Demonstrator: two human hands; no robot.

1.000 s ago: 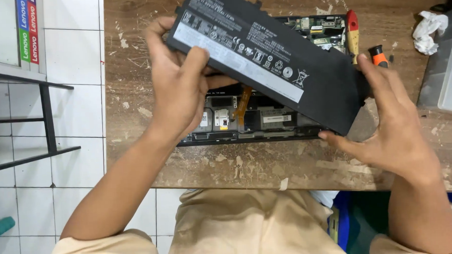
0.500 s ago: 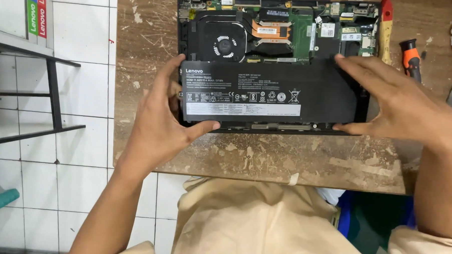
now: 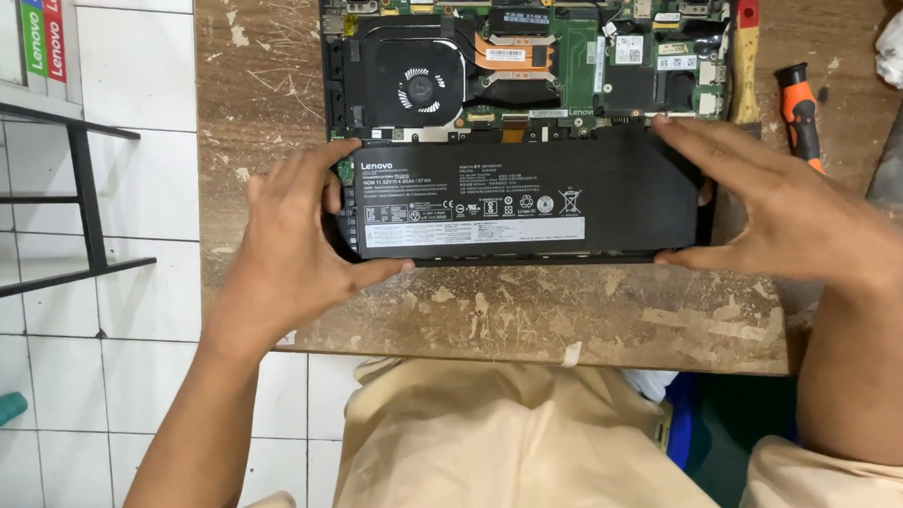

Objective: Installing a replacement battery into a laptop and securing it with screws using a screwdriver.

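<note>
A long flat black battery pack (image 3: pixel 525 196) with white labels lies in the lower bay of an opened laptop (image 3: pixel 525 71), below the fan and green circuit board. My left hand (image 3: pixel 291 240) grips the battery's left end, thumb under its near edge and fingers over its top corner. At the other end, my right hand (image 3: pixel 780 202) clasps the pack between thumb and fingers. The battery sits level with the laptop's frame.
The laptop rests on a worn wooden table (image 3: pixel 534 316). A red and yellow handled tool (image 3: pixel 745 48) and an orange and black screwdriver (image 3: pixel 799 112) lie right of the laptop. Crumpled white paper (image 3: pixel 900 48) is at far right. A black metal rack (image 3: pixel 69 187) stands left over white tiles.
The battery, held tilted above the laptop a second ago, has come down flat into the lower bay. Both hands followed it down and stay on its ends.
</note>
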